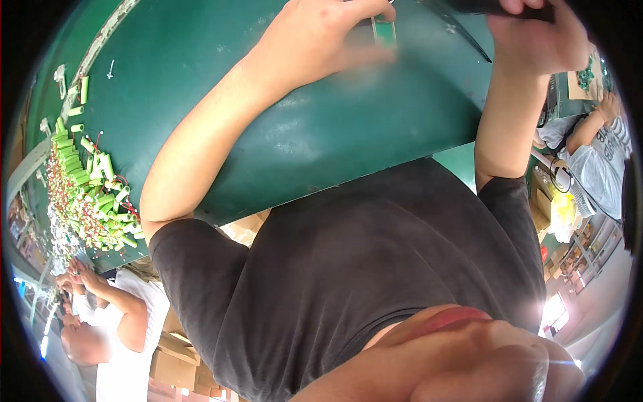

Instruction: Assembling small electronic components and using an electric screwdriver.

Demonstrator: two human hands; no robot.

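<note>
Over the green tabletop (pixel 348 127), my left hand (pixel 318 37) is closed in a pinch near the upper edge of the view. Between its index finger and blurred thumb sits a small green rectangular piece with pale edges (pixel 384 32). My right hand (pixel 539 40) is farther right, its fingers wrapped round a black object (pixel 479 5) that runs off the top of the view. What kind of object this is cannot be made out. A thin dark strip slants down across the table between the hands.
Green cylindrical cells (pixel 84 181) with red wires lie heaped on the left, beyond my left forearm. A small metal piece (pixel 111 68) rests at the far left. One person (pixel 127 321) works at lower left, another (pixel 593 154) at right. Cardboard boxes (pixel 175 358) stand below the table.
</note>
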